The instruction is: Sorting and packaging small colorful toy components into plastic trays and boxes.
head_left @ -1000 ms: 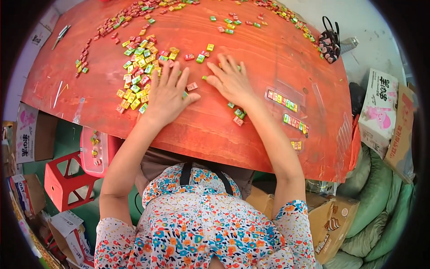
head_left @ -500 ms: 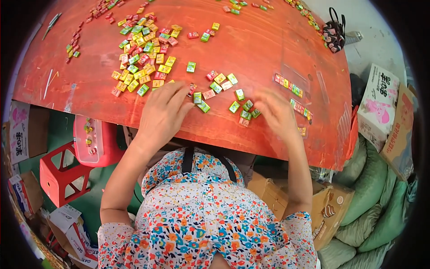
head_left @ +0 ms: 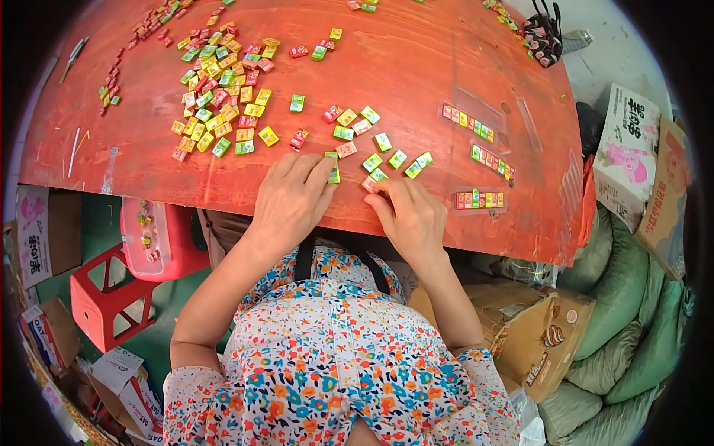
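Small candy-like boxes in red, yellow, green and pink lie loose on the red tabletop (head_left: 245, 175). My left hand (head_left: 292, 197) rests at the near edge, palm down with fingers stretched out, its fingertips against a green box (head_left: 333, 175). To its right, my right hand (head_left: 410, 221) has thumb and index finger closed on a pink box (head_left: 369, 184). Several green boxes (head_left: 397, 159) lie just beyond its fingers. At the right are clear trays with boxes in rows: a far row (head_left: 468, 123), a middle row (head_left: 492, 163) and a near row (head_left: 480, 200).
A big pile of boxes (head_left: 223, 82) spreads at the far left. A patterned bag (head_left: 543, 41) sits at the far right edge. Below the table are a red stool (head_left: 100, 316), a plastic tub (head_left: 149, 260), cardboard cartons (head_left: 550, 338) and green sacks (head_left: 625, 297).
My right hand has moved left and nearer, onto the pink box, uncovering the near row. My left hand has shifted right toward the green boxes. The whole view has shifted slightly.
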